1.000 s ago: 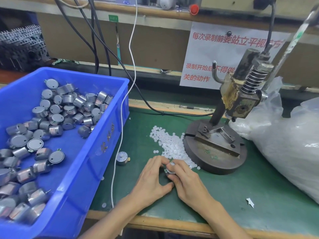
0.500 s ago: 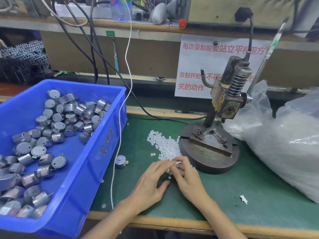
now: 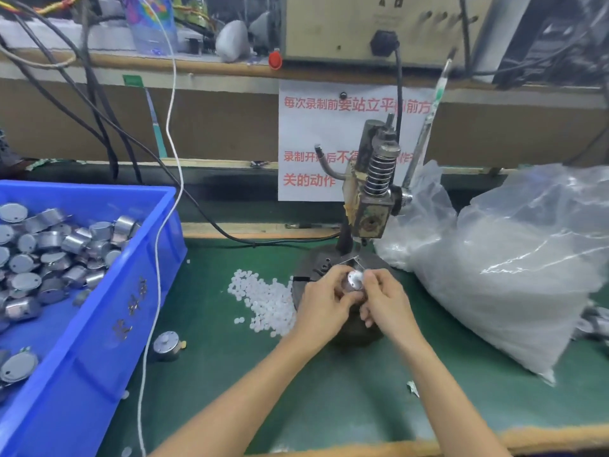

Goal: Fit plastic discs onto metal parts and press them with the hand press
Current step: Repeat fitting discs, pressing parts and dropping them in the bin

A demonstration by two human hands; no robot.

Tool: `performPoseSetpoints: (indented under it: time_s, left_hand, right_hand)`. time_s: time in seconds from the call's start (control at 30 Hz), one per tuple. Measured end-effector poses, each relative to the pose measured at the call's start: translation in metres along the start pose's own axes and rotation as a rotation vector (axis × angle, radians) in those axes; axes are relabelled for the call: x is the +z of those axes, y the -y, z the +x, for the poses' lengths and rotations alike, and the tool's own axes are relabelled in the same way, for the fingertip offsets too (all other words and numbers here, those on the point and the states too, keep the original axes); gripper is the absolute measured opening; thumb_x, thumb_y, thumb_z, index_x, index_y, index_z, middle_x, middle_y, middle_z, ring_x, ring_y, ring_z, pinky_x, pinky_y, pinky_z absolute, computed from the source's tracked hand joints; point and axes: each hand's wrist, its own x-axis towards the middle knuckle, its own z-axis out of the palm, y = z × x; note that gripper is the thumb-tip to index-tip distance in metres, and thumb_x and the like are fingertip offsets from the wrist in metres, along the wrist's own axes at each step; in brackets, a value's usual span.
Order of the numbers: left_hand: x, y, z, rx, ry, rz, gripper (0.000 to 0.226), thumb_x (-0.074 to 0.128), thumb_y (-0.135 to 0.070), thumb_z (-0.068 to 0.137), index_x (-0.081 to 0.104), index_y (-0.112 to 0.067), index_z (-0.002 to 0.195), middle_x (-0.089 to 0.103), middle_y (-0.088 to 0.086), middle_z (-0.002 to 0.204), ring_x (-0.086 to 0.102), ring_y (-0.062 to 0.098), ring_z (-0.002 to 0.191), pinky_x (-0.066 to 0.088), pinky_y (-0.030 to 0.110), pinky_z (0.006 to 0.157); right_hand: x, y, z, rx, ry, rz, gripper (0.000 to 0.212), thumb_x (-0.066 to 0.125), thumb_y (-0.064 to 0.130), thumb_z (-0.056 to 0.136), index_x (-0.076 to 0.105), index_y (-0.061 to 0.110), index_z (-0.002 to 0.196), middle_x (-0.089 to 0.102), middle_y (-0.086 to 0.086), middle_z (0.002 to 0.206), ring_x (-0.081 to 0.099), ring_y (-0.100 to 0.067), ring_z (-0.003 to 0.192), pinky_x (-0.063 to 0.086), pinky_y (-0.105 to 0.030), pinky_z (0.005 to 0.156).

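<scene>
The left grip (image 3: 324, 300) from 9 o'clock and the right grip (image 3: 384, 301) from 3 o'clock pinch one small metal motor (image 3: 354, 280) above the hand press (image 3: 372, 199) base. I cannot tell whether a disc is seated on it. Pressing looks not yet done. Loose plastic discs (image 3: 263, 298) lie on the desk at the base's 9 o'clock, and beyond them the blue bin (image 3: 99, 308) holds many motors.

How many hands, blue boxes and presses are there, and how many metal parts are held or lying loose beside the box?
Hands: 2 (left hand, right hand)
Blue box: 1
Hand press: 1
Held metal part: 1
Loose metal part beside the box: 1
Total: 6
</scene>
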Motion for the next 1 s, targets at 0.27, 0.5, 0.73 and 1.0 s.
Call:
performPoseSetpoints:
  time_s: [0.27,0.5,0.73,1.0]
  left_hand:
    - [0.012,0.008,0.028,0.012,-0.224,0.434,0.036,0.062,-0.054,0.077,0.062,-0.030,0.103,0.053,-0.008,0.093,0.049,0.014,0.096,0.036,0.026,0.067]
    - [0.014,0.009,0.051,0.037,-0.172,0.347,0.043,0.070,-0.056,0.070,0.065,-0.028,0.101,0.059,-0.012,0.106,0.045,0.010,0.106,0.019,0.022,0.078]
    - [0.017,0.015,0.049,0.064,-0.182,0.255,0.040,0.073,-0.049,0.071,0.064,-0.024,0.101,0.058,-0.016,0.099,0.051,0.008,0.101,0.015,0.020,0.078]
    - [0.018,0.018,0.050,0.092,-0.176,0.285,0.041,0.070,-0.052,0.073,0.063,-0.024,0.102,0.059,-0.014,0.102,0.050,0.007,0.101,0.015,0.021,0.078]
  right_hand:
    - [-0.006,-0.004,0.008,-0.026,-0.010,-0.002,0.018,0.050,0.012,0.092,0.054,0.022,0.107,0.065,-0.001,0.061,0.056,-0.008,0.042,0.042,-0.017,0.041]
    - [-0.036,0.021,0.022,-0.023,-0.225,-0.328,0.017,0.050,0.020,0.089,0.062,0.016,0.101,0.071,-0.005,0.086,0.066,-0.029,0.086,0.051,-0.038,0.079]
    - [-0.106,0.156,0.095,-0.201,-0.159,0.182,0.037,0.048,0.027,0.096,0.046,0.013,0.131,0.058,0.005,0.114,0.066,-0.006,0.062,0.047,-0.021,0.051]
    - [-0.080,0.129,0.057,-0.452,-0.322,0.315,0.030,0.051,0.024,0.091,0.036,0.022,0.065,0.037,0.005,0.062,0.035,-0.006,0.057,0.032,-0.017,0.057]
